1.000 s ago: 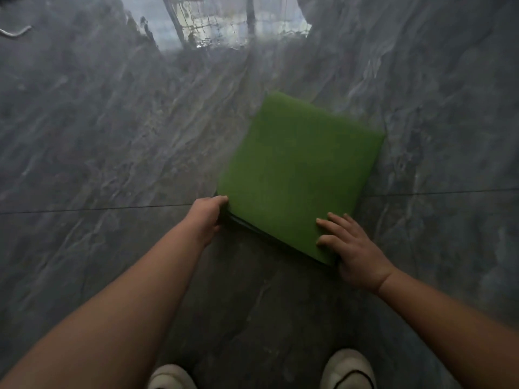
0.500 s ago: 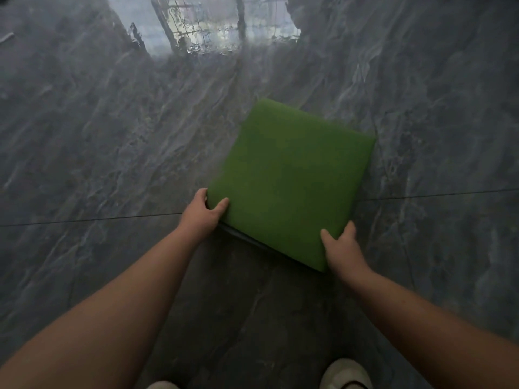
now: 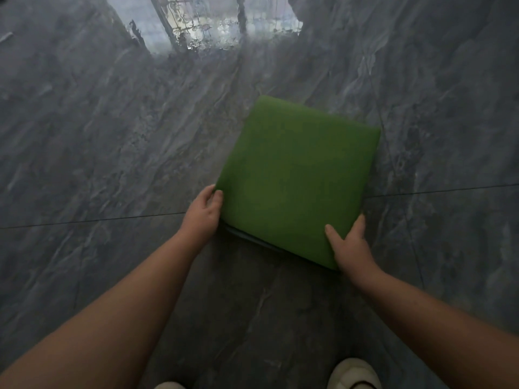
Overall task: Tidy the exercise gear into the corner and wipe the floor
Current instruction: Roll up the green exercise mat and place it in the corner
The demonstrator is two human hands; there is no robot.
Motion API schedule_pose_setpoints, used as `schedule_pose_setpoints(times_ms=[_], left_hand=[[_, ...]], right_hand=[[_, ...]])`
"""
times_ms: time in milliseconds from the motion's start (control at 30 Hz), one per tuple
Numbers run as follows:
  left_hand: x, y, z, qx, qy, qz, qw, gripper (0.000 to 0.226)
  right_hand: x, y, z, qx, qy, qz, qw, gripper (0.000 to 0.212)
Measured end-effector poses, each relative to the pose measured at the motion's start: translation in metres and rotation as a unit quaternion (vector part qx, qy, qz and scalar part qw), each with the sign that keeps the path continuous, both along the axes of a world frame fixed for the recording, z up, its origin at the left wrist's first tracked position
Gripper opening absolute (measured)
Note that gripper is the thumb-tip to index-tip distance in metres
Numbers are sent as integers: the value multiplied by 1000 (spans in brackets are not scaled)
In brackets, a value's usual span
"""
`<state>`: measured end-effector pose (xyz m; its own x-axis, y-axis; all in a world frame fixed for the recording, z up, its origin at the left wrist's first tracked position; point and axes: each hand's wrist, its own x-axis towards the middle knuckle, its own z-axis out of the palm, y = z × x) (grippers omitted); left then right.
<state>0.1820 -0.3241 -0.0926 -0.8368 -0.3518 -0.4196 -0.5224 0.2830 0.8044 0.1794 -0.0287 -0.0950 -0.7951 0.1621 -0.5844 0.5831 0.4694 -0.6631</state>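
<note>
On grey floor [image 3: 112,164], both hands now gripping mat [image 3: 297,178].

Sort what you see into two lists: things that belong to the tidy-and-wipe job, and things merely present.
Belongs to the job:
green folded mat
left hand
right hand
grey marble floor

Merely present:
white shoes

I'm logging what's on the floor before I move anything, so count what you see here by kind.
Green folded mat: 1
Hands on the mat: 2, left hand and right hand
Light shoes: 2, one at bottom right, one barely showing at the bottom edge
Total: 5
</note>
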Motion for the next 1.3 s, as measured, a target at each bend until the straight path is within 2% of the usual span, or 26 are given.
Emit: schedule_pose_setpoints(times_ms=[67,133,267,400,567,667,733,800,933,1100,1167,1233,1300], left_hand=[[-7,-7,8,29,-20,45,998,20],[-9,-8,13,29,-46,35,998,25],[-2,-2,14,-70,-85,-35,993,27],[0,6,14,-128,-97,-64,985,22],[5,0,12,-130,-84,67,986,17],[8,6,19,-31,-134,119,983,17],[9,12,23,24,-173,117,978,19],[10,15,27,61,-162,132,976,21],[9,16,34,111,-127,158,973,17],[4,21,42,152,-82,158,972,8],[-1,20,48,181,-74,162,967,6],[-6,11,48,136,-46,138,980,7],[-8,-1,44,35,-7,106,994,13]], right_hand=[[0,1,0,6,22,-11,1000,84],[0,3,0,4,32,-34,999,76],[4,9,-3,9,20,-45,999,71],[14,3,-8,13,-15,-27,999,75],[5,7,1,74,6,12,997,76],[6,18,3,91,20,15,996,67],[9,21,4,92,18,39,995,57],[11,21,6,89,16,66,994,50],[10,22,10,42,47,19,998,52],[12,27,4,-95,26,-36,994,24],[13,24,4,-163,29,-75,983,27],[14,21,7,-206,50,-100,972,26],[17,17,6,-200,64,-86,974,21]])
